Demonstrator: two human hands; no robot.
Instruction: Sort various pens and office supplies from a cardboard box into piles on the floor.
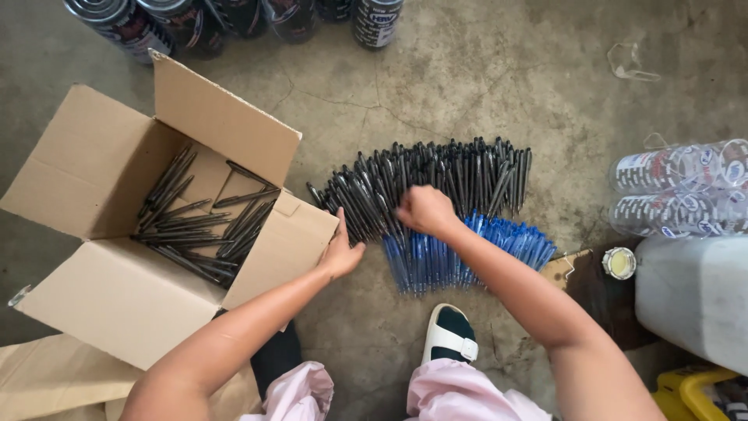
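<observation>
While right hand (425, 210) fists slim glossy pens (436, 183) | left hand (340, 253) flat

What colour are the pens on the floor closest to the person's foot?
Blue. The row of blue pens lies just below the black pens, by the right hand, seen from the head camera.

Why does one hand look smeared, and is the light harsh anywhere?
Head view: the right hand over the fanned row of black plastic pens is blurred by motion, while the left hand by the open brown cardboard box stays sharper; light on the cracked grey concrete floor is soft, with faint shadows.
</observation>
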